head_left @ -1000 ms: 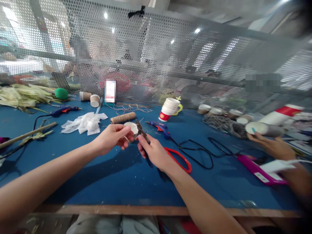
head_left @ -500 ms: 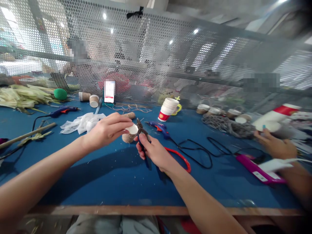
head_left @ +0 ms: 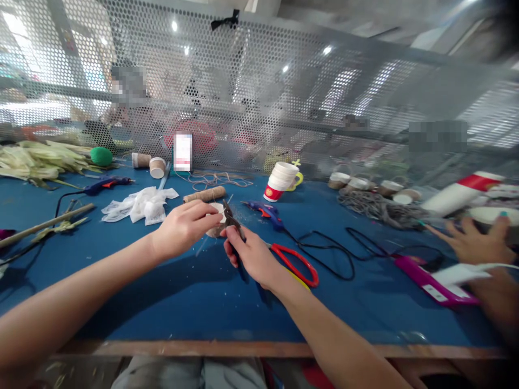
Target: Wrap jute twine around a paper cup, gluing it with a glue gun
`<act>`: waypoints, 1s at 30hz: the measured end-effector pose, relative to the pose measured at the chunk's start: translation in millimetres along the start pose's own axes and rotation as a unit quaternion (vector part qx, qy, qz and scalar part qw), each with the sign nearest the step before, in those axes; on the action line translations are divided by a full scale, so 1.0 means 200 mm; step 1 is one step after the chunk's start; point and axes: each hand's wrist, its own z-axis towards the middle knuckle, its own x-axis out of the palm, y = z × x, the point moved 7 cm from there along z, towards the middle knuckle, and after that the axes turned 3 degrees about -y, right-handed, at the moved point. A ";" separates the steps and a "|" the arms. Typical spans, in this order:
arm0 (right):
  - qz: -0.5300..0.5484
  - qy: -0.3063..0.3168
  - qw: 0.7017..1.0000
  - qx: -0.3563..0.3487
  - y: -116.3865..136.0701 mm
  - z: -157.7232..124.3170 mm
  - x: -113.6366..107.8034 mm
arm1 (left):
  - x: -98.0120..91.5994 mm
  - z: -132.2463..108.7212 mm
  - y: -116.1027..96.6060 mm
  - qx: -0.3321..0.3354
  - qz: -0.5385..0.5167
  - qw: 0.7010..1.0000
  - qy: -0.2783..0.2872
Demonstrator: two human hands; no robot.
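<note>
My right hand (head_left: 252, 258) is wrapped round a pair of dark-handled pliers (head_left: 229, 215), jaws pointing up and away from me. Close to those jaws, my left hand (head_left: 190, 227) has its fingers pinched together; what they hold is too small or hidden to name. Beneath and behind the fingertips is a small brown-sided cup (head_left: 214, 231) with a white top, partly covered by both hands. A brown twine-wrapped roll (head_left: 205, 194) lies just beyond. Red-handled scissors (head_left: 298, 265) rest beside my right wrist, partly under it.
A blue glue gun (head_left: 265, 213) lies right of the pliers, its cord running to a purple power strip (head_left: 433, 283). Stacked paper cups (head_left: 280, 181) stand behind. White gauzy cloth (head_left: 144, 204) lies left. At far right, another person's hand (head_left: 478, 240) is over a white roll.
Both my hands have shifted slightly, the left to the right and lower. The pliers' jaws look closer together, and more of the twine-wrapped roll shows. The other person's hand has moved right and spread.
</note>
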 end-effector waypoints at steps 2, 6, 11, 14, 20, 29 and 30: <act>-0.011 0.001 1.000 -0.009 0.01 -0.01 0.02 | 0.02 -0.01 -0.04 -0.005 0.025 1.000 0.005; -0.041 -0.005 0.999 -0.027 0.03 -0.01 0.03 | 0.02 -0.01 -0.06 -0.020 0.048 0.999 0.015; -0.077 -0.009 0.996 -0.041 0.03 -0.01 0.01 | 0.03 -0.03 0.01 -0.044 0.033 0.998 0.020; -0.079 0.003 0.996 -0.032 0.03 -0.01 0.00 | 0.04 -0.04 0.05 -0.033 0.014 0.998 0.042; -0.097 0.031 0.995 -0.018 0.04 -0.02 0.00 | -0.01 0.00 0.06 0.006 0.021 0.999 0.038; -0.118 0.015 0.993 -0.018 0.04 -0.03 0.01 | -0.01 -0.01 0.05 -0.019 0.045 0.999 -0.008; -0.106 0.016 0.994 -0.014 0.04 -0.04 0.02 | -0.01 -0.01 0.05 -0.031 0.051 0.998 -0.017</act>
